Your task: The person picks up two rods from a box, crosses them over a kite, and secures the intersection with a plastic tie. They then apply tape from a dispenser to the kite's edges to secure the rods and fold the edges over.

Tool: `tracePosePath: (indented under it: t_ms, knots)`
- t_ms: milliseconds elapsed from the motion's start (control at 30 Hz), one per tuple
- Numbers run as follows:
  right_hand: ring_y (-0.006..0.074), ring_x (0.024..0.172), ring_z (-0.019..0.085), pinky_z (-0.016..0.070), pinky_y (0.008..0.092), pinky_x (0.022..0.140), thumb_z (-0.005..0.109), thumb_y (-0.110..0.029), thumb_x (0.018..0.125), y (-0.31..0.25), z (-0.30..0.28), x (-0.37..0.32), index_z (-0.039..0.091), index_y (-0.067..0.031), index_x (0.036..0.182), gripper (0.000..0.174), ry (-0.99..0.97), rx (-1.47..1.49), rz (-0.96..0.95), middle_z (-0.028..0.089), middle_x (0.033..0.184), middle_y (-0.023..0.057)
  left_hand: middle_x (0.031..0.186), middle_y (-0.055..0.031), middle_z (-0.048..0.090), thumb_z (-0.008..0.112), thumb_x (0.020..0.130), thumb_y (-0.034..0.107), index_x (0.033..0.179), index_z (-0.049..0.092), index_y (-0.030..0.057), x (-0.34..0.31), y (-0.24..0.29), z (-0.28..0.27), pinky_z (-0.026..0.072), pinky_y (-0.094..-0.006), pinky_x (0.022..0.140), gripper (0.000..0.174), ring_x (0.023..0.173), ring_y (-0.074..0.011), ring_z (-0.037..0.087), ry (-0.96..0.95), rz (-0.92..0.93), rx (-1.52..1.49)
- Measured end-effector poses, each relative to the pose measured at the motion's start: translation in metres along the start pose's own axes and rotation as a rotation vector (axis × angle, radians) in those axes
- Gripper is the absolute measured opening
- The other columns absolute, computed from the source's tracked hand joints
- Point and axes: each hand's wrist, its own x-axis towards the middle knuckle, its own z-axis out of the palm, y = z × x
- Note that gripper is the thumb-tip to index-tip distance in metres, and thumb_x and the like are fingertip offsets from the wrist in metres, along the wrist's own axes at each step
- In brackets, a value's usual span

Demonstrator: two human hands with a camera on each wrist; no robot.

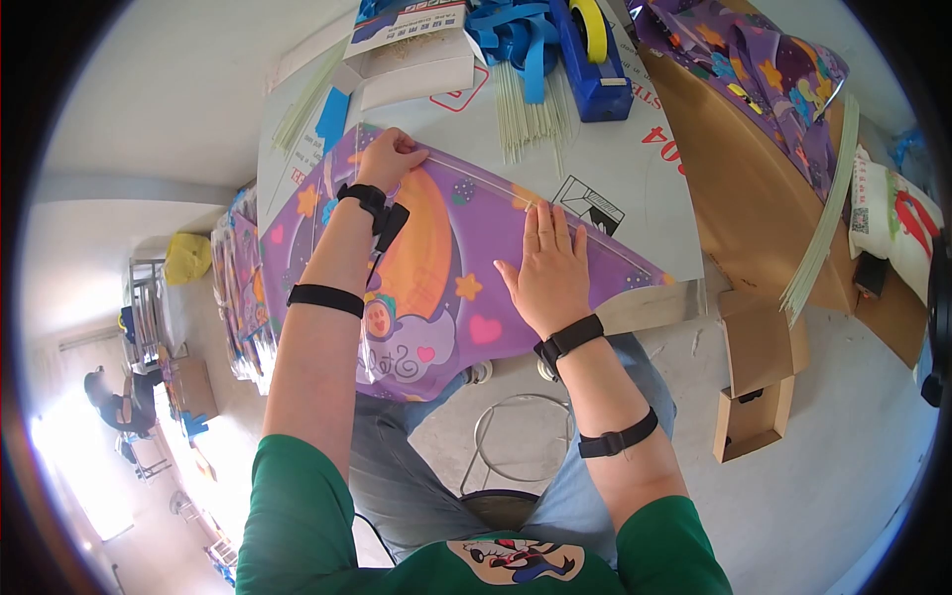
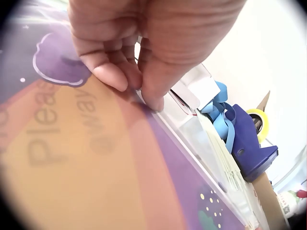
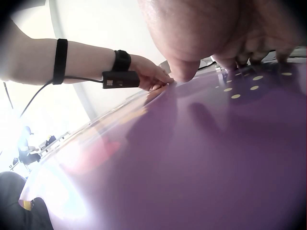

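Observation:
A triangular purple plastic sheet, kite-like and printed with stars, hearts and an orange shape, lies across a white printed board. Along its far edge runs a thin pale rod. With thumb and fingertips, my left hand pinches that edge near the upper corner; the left wrist view shows the thumb right at the rod's end. Further right, my right hand presses flat on the sheet, fingers straight and fingertips at the far edge. In the right wrist view its thumb touches the purple surface.
Beyond the sheet stand a blue tape dispenser, blue ribbon, an open box and pale thin sticks. Another purple printed sheet lies on cardboard at right. A stool is below; a person is far left.

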Motion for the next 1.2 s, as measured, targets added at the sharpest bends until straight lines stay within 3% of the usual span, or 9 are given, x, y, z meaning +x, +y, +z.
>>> tracePosePath:
  t_ms: [333,433,500,567,600,667,767,867,1200]
  knots:
    - [0.0285,0.136,0.026,0.0199,0.0498,0.109,0.056,-0.044,0.085,0.000,0.001,-0.001,0.031,0.0033,0.138,0.076,0.000,0.026,0.007,0.030,0.146,0.0156,0.075,-0.0050,0.059,0.072,0.074,0.016,0.088,0.060,0.0027,-0.006,0.010,0.002,0.0474,-0.0273,0.063,0.023,0.070,-0.0159,0.058,0.124,-0.031,0.152]
    - [0.0291,0.136,0.027,0.0200,0.0501,0.109,0.056,-0.044,0.084,-0.001,-0.001,-0.001,0.032,0.0034,0.138,0.075,0.041,0.059,0.001,0.031,0.145,0.0161,0.083,-0.0074,0.062,0.067,0.077,0.010,0.090,0.060,0.0025,-0.022,0.025,0.012,0.0494,-0.0320,0.067,0.016,0.076,-0.0214,0.061,0.392,0.142,0.339]
    - [0.0293,0.136,0.027,0.0199,0.0503,0.109,0.056,-0.044,0.084,0.002,-0.003,-0.002,0.033,0.0034,0.138,0.075,0.070,0.080,-0.008,0.031,0.145,0.0164,0.109,-0.0113,0.059,0.060,0.076,0.002,0.106,0.058,0.0035,-0.040,0.037,0.023,0.0488,-0.0361,0.081,0.030,0.102,-0.0254,0.058,0.191,0.458,0.233]
    - [0.0296,0.135,0.027,0.0194,0.0504,0.109,0.057,-0.044,0.084,0.004,-0.003,-0.002,0.034,0.0032,0.137,0.074,0.065,0.054,-0.020,0.032,0.144,0.0165,0.135,-0.0128,0.042,0.057,0.083,0.009,0.127,0.047,0.0065,-0.069,0.057,0.039,0.0408,-0.0400,0.098,0.045,0.123,-0.0289,0.044,-0.143,0.634,0.044]
    - [0.0296,0.135,0.027,0.0194,0.0504,0.109,0.057,-0.044,0.084,0.005,-0.003,-0.003,0.034,0.0032,0.137,0.074,0.063,0.054,-0.016,0.032,0.144,0.0165,0.135,-0.0128,0.042,0.057,0.083,0.009,0.127,0.047,0.0065,-0.084,0.068,0.045,0.0408,-0.0400,0.098,0.045,0.123,-0.0289,0.044,-0.147,0.634,0.042]
    - [0.0292,0.135,0.027,0.0186,0.0503,0.109,0.056,-0.044,0.084,0.007,-0.002,-0.004,0.035,0.0029,0.137,0.074,0.088,0.075,-0.016,0.033,0.144,0.0161,0.148,-0.0104,0.026,0.052,0.090,0.024,0.141,0.030,0.0092,-0.107,0.086,0.056,0.0253,-0.0425,0.110,0.057,0.137,-0.0271,0.025,-0.274,0.765,0.623]
    - [0.0292,0.134,0.029,0.0226,0.0503,0.108,0.054,-0.045,0.085,0.010,0.003,-0.005,0.034,0.0024,0.136,0.072,0.078,0.047,-0.020,0.034,0.143,0.0158,0.150,-0.0089,0.021,0.046,0.093,0.036,0.142,0.027,0.0087,-0.118,0.088,0.068,0.0144,-0.0431,0.114,0.059,0.140,-0.0262,0.016,-0.357,0.762,0.647]
    - [0.0276,0.135,0.028,0.0176,0.0493,0.110,0.055,-0.044,0.084,0.013,0.003,-0.008,0.035,0.0023,0.136,0.072,0.082,0.052,-0.026,0.035,0.143,0.0153,0.151,-0.0077,0.019,0.044,0.093,0.036,0.143,0.026,0.0100,-0.114,0.086,0.065,0.0145,-0.0425,0.114,0.059,0.140,-0.0250,0.015,-0.358,0.746,0.691]
    - [0.0280,0.134,0.030,0.0206,0.0470,0.109,0.053,-0.044,0.086,0.035,-0.009,-0.027,0.036,0.0036,0.136,0.071,0.028,-0.023,-0.018,0.036,0.142,0.0154,0.152,-0.0052,0.018,0.041,0.095,0.036,0.144,0.026,0.0167,-0.094,0.059,0.035,0.0149,-0.0408,0.114,0.055,0.140,-0.0220,0.016,-0.317,0.680,0.757]
